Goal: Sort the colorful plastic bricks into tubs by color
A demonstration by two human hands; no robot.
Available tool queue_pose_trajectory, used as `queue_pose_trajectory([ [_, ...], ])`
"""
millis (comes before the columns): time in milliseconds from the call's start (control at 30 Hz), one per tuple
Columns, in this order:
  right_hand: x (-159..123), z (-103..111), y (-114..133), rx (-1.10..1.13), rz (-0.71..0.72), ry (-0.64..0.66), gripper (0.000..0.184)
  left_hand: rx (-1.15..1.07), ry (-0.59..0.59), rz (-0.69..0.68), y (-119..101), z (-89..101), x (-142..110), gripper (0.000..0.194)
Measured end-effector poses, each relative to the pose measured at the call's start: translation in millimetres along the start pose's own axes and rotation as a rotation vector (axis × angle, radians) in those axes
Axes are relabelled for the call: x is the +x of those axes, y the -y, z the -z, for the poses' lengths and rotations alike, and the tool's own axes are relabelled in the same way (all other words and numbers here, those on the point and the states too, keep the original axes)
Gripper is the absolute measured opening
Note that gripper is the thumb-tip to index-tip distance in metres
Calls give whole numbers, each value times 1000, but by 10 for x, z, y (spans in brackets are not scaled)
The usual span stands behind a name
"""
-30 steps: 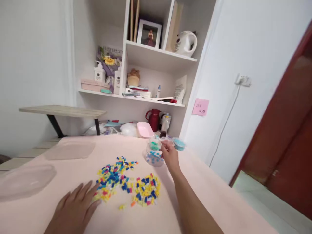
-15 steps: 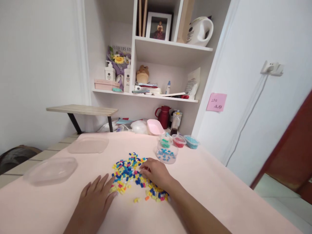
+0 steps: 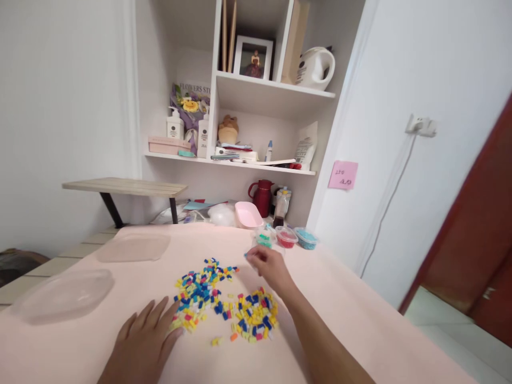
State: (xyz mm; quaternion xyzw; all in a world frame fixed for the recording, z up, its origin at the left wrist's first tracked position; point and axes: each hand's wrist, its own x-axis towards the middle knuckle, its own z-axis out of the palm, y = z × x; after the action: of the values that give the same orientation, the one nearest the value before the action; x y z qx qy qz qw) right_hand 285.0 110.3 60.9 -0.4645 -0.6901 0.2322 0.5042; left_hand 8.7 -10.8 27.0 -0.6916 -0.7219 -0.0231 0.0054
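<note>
Small colourful plastic blocks (image 3: 200, 285) lie in a loose spread, with a second cluster of mostly yellow and dark blue blocks (image 3: 256, 314) to the right. My left hand (image 3: 142, 333) rests flat with fingers apart at the left edge of the spread. Lifted beyond the heap, my right hand (image 3: 268, 266) pinches a small blue block (image 3: 246, 255) at its fingertips. That hand largely hides a clear round container behind it. Just past it stands a small clear tub with green pieces (image 3: 264, 238).
A tub of red pieces (image 3: 287, 238) and a tub of light blue pieces (image 3: 306, 239) stand at the back right. Two clear plastic lids or trays (image 3: 66, 293) lie at left. Behind are a pink basin (image 3: 248, 214), a red jug (image 3: 262, 197) and shelves.
My right hand has risen from the heap and moved right and back toward the tubs, a blue block now showing in its fingers. My left hand stays by the blocks. The view has shifted slightly.
</note>
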Motion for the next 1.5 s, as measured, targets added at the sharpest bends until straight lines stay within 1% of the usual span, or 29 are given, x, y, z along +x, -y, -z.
queue_pose_trajectory([
  [67, 95, 206, -73, 93, -55, -254, 27, -6, 5, 10, -4, 5, 2, 55],
  [100, 130, 297, -115, 105, -69, -357, 31, -10, 5, 12, -6, 6, 3, 55],
  [133, 157, 374, -160, 99, -82, -427, 35, -12, 4, 15, -8, 7, 4, 55],
  [200, 187, 475, -247, 69, -109, -488, 40, -13, 3, 13, -13, 9, 7, 55],
  [267, 196, 504, -308, 50, -129, -485, 43, -6, -1, 11, -18, 16, 9, 55],
  [367, 185, 442, -310, 18, -94, -420, 47, 7, 1, 16, -31, 47, 1, 54],
  [433, 159, 340, -251, -40, -32, -325, 43, 5, -3, 17, -40, 72, -12, 54],
  [500, 108, 194, -172, -110, 71, -152, 37, -4, -10, 12, -44, 89, -24, 54],
  [600, -13, -68, -92, -248, 267, 203, 37, -16, -18, 3, -35, 82, -31, 55],
  [667, -97, -220, -96, -363, 298, 369, 44, -30, -29, -2, -23, 59, -26, 54],
  [733, -153, -317, -135, -457, 257, 451, 52, -47, -43, 2, -9, 30, -20, 54],
  [800, -168, -351, -179, -508, 223, 471, 51, -62, -50, 2, 3, 5, -18, 54],
  [933, -108, -298, -182, -505, 238, 479, 37, -78, -55, -15, 11, -11, -24, 55],
  [1033, -57, -237, -131, -518, 165, 448, 31, -58, -42, -1, 5, 2, -27, 55],
  [1100, -43, -212, -114, -501, 127, 380, 36, -42, -33, 1, 2, 7, -26, 55],
  [1167, -50, -207, -122, -457, 147, 314, 46, -32, -31, -3, 3, 4, -23, 54],
  [1200, -61, -212, -132, -440, 175, 304, 50, -32, -32, -5, 5, -1, -20, 54],
  [1233, -75, -220, -143, -432, 212, 321, 53, -36, -38, -10, 6, -6, -17, 54],
  [1300, -109, -241, -157, -450, 258, 404, 56, -43, -47, -13, 3, -12, -11, 54],
  [1400, -147, -260, -137, -501, 243, 535, 49, -46, -42, -8, -6, -9, -5, 55],
  [1433, -149, -258, -124, -501, 231, 550, 45, -50, -40, -5, -8, -8, -4, 54],
  [1500, -135, -245, -100, -473, 200, 529, 38, -64, -43, -4, -5, -11, -3, 54],
])
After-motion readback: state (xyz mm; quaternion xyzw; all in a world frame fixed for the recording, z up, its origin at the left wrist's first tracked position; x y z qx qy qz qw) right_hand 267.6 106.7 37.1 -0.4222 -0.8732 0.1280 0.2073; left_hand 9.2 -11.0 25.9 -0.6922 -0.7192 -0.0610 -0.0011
